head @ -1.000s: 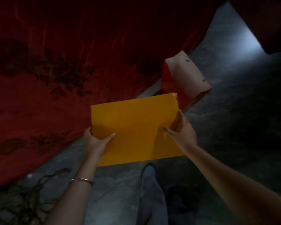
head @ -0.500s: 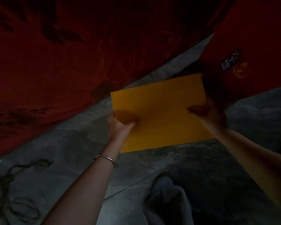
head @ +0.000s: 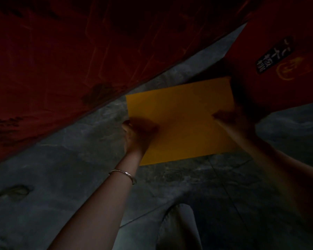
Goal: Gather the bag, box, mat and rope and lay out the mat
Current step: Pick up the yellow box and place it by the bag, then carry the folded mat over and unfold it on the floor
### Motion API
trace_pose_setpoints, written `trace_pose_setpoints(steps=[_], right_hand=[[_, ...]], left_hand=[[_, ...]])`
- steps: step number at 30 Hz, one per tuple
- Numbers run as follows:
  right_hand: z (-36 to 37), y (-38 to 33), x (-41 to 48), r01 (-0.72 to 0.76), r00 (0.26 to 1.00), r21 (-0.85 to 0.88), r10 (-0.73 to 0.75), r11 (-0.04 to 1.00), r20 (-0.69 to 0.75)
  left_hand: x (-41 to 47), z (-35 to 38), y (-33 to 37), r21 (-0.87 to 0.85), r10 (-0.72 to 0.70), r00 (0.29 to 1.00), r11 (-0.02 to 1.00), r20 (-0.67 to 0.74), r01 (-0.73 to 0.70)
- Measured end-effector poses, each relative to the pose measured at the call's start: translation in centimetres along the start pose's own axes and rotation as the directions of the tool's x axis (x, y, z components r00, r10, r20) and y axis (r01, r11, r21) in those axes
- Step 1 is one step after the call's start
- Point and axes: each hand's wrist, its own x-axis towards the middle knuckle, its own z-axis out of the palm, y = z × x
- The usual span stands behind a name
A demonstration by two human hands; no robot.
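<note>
Left hand (head: 139,134) pinches the yellow sheet (head: 184,120) at its left edge, right hand (head: 231,116) (blurry) grips its right edge; sheet's over the concrete floor (head: 61,168), between red mat (head: 61,60) and red bag (head: 278,60)

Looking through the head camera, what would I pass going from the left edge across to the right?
A dark loop of rope low down → left hand → flat yellow rectangular sheet, gripped by both hands → right hand → red bag with a black label. The wide dark red cloth spans too much to place.
</note>
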Motion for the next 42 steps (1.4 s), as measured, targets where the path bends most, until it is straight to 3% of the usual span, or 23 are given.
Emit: trace_pose_setpoints(steps=[3, 7, 11, 14, 18, 22, 25, 32, 42], right_hand=[[-0.8, -3.5, -2.7, 0.089, 0.996, -0.121, -0.09, 0.989, 0.001], [-4.1, -11.2, -8.3, 0.126, 0.967, -0.283, -0.182, 0.951, -0.179], [-9.6, -19.4, -15.3, -0.024, 0.997, -0.177, 0.01, 0.984, -0.08], [-13.8, -25.6, -21.6, 0.121, 0.986, -0.157, -0.136, 0.98, -0.093], [-19.8, -34.7, -31.0, 0.213, 0.97, 0.151, -0.191, 0.965, -0.152], [-26.6, -42.2, -40.5, 0.3, 0.952, 0.421, -0.245, 0.856, -0.181], [-31.2, -46.6, -47.9, 0.385, 0.922, 0.531, -0.348, 0.755, -0.173], [-38.0, -54.1, -65.9, 0.652, 0.718, 0.496, -0.677, 0.573, -0.162], [-33.5, -57.2, -87.8, 0.694, 0.472, 0.603, -0.881, 0.394, 0.031]], left_hand=[[-2.9, -2.6, 2.9, 0.114, 0.003, 0.996, 0.993, 0.087, -0.013], [-7.2, -7.5, 7.9, 0.17, 0.042, 0.991, 0.983, 0.127, -0.064], [-11.7, -14.7, 13.3, 0.098, 0.118, 0.976, 0.986, 0.181, -0.137], [-16.9, -21.5, 17.1, 0.011, 0.174, 0.977, 0.984, 0.125, -0.177], [-25.9, -32.2, 22.2, -0.186, 0.235, 0.972, 0.955, 0.003, -0.23], [-35.4, -42.5, 27.2, -0.354, 0.293, 0.95, 0.882, -0.11, -0.313], [-42.6, -49.8, 29.4, -0.442, 0.345, 0.912, 0.798, -0.221, -0.409], [-60.1, -63.8, 28.1, -0.554, 0.288, 0.828, 0.632, -0.48, -0.541], [-80.5, -75.1, 14.5, -0.561, 0.041, 0.694, 0.555, -0.719, -0.614]])
